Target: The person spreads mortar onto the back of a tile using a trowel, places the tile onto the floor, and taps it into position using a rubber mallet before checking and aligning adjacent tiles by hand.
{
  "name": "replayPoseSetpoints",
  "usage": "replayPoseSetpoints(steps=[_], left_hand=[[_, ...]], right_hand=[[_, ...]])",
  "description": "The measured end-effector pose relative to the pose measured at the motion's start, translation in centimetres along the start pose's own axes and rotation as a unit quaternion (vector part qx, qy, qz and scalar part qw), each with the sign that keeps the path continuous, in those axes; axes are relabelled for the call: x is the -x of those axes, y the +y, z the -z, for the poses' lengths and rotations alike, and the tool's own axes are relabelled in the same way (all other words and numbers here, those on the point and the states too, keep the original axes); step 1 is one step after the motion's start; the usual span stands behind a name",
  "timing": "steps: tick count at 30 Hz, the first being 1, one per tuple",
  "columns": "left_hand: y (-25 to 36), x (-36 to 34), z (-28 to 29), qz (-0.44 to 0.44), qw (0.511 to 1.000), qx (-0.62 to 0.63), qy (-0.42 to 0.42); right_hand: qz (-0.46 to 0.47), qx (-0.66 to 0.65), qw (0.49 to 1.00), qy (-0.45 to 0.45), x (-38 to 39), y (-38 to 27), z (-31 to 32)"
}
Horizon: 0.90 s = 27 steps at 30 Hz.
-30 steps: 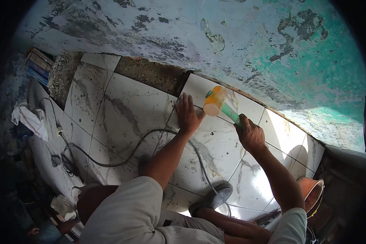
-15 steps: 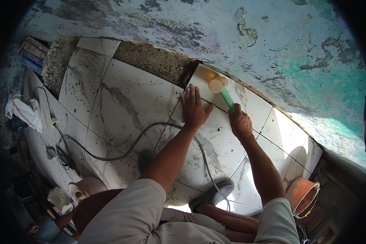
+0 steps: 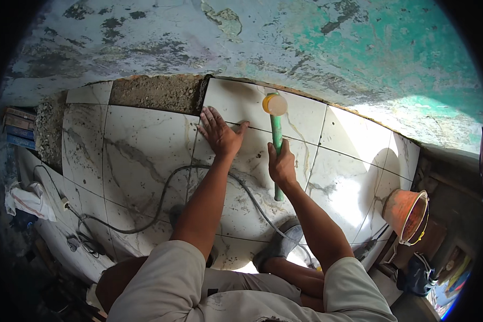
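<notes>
My right hand (image 3: 282, 165) is wrapped round the green handle of a mallet (image 3: 276, 127), whose yellowish head with a pale round face is raised toward the wall. Below it lies a white marble-patterned tile (image 3: 300, 115) in the row along the wall. My left hand (image 3: 220, 134) rests flat with fingers spread, across the joint between that row and the larger floor tiles (image 3: 145, 139). Just left of the wall-side tile, a gap of rough grey-brown bedding (image 3: 155, 92) lies bare between tiles.
A grey cable (image 3: 169, 185) winds over the floor beneath my left forearm. An orange bucket (image 3: 400, 212) stands at the right. Boxes (image 3: 20, 129) and a white sack (image 3: 32, 203) sit at the far left. The peeling blue-green wall (image 3: 306, 43) borders the tiles.
The view has shifted to the right, so floor and wall appear further left. The mallet's handle now points more upright, its head apparently turned. My left hand stays flat on the tiles.
</notes>
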<state>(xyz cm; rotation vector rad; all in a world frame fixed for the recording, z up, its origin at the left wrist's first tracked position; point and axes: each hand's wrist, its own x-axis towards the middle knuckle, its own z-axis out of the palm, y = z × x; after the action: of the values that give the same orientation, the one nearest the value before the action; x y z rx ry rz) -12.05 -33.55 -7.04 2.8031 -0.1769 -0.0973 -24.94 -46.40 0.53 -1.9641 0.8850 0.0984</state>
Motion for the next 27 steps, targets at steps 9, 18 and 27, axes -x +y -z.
replayPoseSetpoints(steps=[9, 18, 27], left_hand=[[-0.2, -0.3, -0.8, 0.000, 1.000, -0.026, -0.011], [-0.2, -0.7, -0.2, 0.004, 0.998, -0.039, -0.045], [0.4, -2.0, 0.6, -0.004, 0.992, -0.091, -0.089]], right_hand=[[-0.087, -0.052, 0.991, 0.090, 1.2, -0.5, 0.0], [-0.102, 0.091, 0.980, 0.144, -0.1, 1.8, 3.0], [-0.065, 0.098, 0.984, 0.130, -0.4, 3.5, 4.8]])
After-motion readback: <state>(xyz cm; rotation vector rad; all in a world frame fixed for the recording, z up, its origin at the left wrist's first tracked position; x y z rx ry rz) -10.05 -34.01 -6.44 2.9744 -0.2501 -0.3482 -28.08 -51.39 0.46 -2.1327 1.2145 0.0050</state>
